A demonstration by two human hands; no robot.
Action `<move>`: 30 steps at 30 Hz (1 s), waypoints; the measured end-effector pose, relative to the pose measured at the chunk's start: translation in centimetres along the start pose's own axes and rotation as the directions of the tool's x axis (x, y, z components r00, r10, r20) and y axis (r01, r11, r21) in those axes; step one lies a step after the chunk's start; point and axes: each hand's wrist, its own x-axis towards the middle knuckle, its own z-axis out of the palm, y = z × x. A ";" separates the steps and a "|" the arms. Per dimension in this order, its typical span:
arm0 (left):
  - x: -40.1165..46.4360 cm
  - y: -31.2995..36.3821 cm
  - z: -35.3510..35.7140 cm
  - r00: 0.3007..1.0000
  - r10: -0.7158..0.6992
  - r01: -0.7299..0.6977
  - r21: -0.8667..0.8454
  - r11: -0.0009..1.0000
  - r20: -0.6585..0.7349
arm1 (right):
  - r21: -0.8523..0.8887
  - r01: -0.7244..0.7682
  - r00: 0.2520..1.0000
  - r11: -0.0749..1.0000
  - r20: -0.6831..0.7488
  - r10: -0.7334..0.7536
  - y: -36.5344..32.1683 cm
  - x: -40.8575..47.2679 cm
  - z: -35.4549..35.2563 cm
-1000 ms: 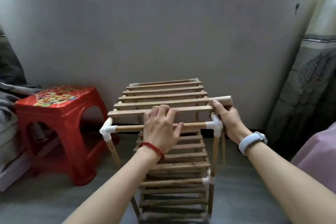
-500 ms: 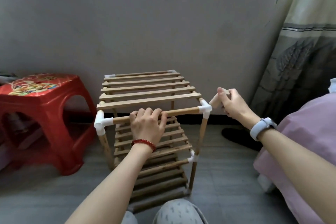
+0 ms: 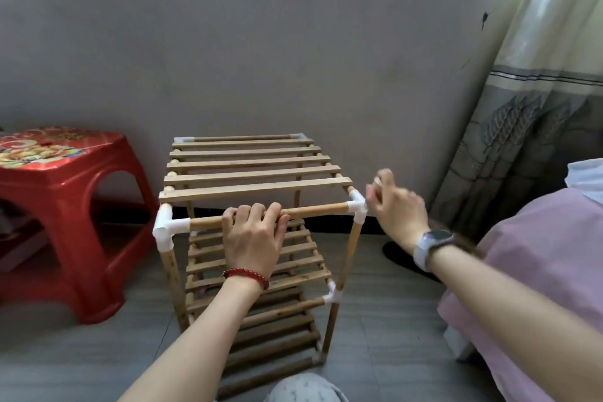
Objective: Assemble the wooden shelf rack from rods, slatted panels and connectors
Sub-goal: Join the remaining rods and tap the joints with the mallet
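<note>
The wooden shelf rack stands upright on the floor in front of me, its top slatted panel (image 3: 254, 170) lying level. White connectors (image 3: 166, 227) join the rods at the corners. My left hand (image 3: 251, 238) is closed over the front top rod (image 3: 313, 210), near its middle. My right hand (image 3: 396, 206) is blurred, its fingers curled into a loose fist right beside the front right top connector (image 3: 355, 202); I see nothing in it. A middle slatted shelf (image 3: 303, 258) and lower slats show under my left arm.
A red plastic stool (image 3: 65, 179) stands left of the rack. A grey wall is close behind it. A patterned curtain (image 3: 538, 108) hangs at the right, pink bedding (image 3: 538, 254) fills the right edge, and my knee (image 3: 303, 388) is at the bottom.
The wooden piece my right hand held over the top panel a second ago is gone; that hand now sits beside the right corner connector. My left hand has stayed on the front rod.
</note>
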 end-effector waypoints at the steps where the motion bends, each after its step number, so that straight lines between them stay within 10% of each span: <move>1: -0.1 -0.1 0.1 1.000 0.005 -0.005 -0.002 1.000 -0.011 | -0.065 0.065 0.978 0.996 0.200 -0.051 0.6 -1.5 1.3; 3: 0.0 -0.1 0.2 0.999 0.003 -0.003 0.001 1.000 -0.033 | 0.018 0.007 0.969 1.000 0.246 -0.011 1.6 -1.0 1.3; 6: 0.0 -0.2 0.5 0.999 0.010 -0.010 0.006 1.000 -0.042 | 0.467 -0.115 0.943 0.877 -0.228 0.244 2.1 3.5 -1.5; 8: -0.1 -0.2 0.5 0.999 0.011 -0.011 0.006 1.000 -0.042 | 0.455 -0.020 0.897 0.890 -0.385 0.216 1.2 4.2 -2.0; 12: -0.2 -0.3 0.5 0.998 0.015 -0.016 -0.018 1.000 -0.053 | 0.093 -0.016 0.983 0.996 0.186 -0.002 0.2 0.8 1.9; 18: 0.1 0.1 0.0 1.000 0.002 -0.002 -0.013 1.000 0.006 | 0.520 -0.010 0.970 0.854 -0.203 0.134 -0.3 3.5 -1.3; 24: 0.3 -0.8 -2.1 0.948 0.047 -0.002 -0.141 0.990 0.314 | 0.197 0.074 0.956 0.978 0.264 -0.125 -3.2 0.6 1.4; 30: -0.4 -7.8 -6.0 0.998 -0.055 0.057 -0.095 0.994 0.025 | 0.534 0.159 0.887 0.830 0.293 -0.358 -10.1 0.6 1.0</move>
